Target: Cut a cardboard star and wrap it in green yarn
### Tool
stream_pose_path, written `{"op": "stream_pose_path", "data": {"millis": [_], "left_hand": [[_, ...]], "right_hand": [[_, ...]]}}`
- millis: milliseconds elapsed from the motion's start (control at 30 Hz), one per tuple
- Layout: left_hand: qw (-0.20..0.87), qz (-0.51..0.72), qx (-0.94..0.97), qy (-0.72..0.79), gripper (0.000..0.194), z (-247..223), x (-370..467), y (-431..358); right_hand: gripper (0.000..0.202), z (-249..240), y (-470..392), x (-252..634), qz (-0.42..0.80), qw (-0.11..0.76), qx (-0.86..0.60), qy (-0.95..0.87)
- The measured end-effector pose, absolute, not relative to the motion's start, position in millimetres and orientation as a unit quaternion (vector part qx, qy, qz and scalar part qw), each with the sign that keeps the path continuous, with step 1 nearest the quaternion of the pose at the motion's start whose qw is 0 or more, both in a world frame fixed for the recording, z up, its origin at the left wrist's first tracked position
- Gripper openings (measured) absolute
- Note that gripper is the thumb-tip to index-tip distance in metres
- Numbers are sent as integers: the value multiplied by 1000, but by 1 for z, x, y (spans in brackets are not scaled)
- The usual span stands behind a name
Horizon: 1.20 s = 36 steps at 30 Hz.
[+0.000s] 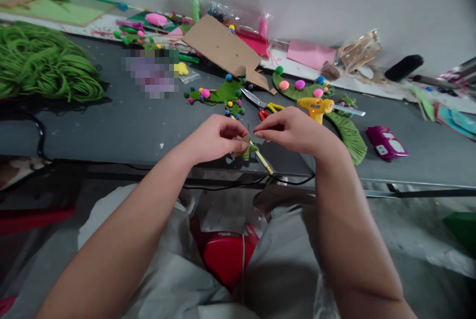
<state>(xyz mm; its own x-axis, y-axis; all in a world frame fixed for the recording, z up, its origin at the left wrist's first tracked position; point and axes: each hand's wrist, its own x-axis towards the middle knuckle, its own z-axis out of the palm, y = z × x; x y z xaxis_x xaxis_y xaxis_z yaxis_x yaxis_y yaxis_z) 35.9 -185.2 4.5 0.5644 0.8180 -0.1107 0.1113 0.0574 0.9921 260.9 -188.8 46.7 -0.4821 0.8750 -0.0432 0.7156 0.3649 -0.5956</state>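
Note:
My left hand (219,138) is closed on a small cardboard piece (246,152) partly wrapped in green yarn, held just above the table's front part. Close by on the right, my right hand (293,131) has its thumb and fingertips pinched together. Whatever is between them, perhaps a yarn strand, is too fine to make out. A pale yellow pencil (265,161) lies beneath the hands. Just beyond them are scissors (255,98) with yellow handles and a red-handled tool (263,114). A yellow glue gun (312,106) rests past my right hand, beside a curved green yarn-wrapped piece (348,138).
A heap of green yarn (48,63) covers the table's left end. Green shapes with colourful pompoms (223,93) lie in the middle, before a cardboard sheet (221,46). To the right sits a purple packet (386,143). A black cable (223,188) hangs along the front edge.

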Motion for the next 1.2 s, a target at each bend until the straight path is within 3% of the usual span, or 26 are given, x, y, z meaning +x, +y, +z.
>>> {"op": "stream_pose_path", "data": {"millis": [500, 767, 1200], "left_hand": [[553, 363, 612, 434, 9, -10, 35, -175], [555, 377, 595, 443, 16, -9, 36, -175], [553, 421, 582, 422, 16, -1, 38, -178]], "right_hand": [[21, 62, -208, 244, 226, 123, -482, -837], [22, 57, -203, 246, 190, 131, -515, -826], [19, 50, -196, 251, 223, 119, -511, -822]]}}
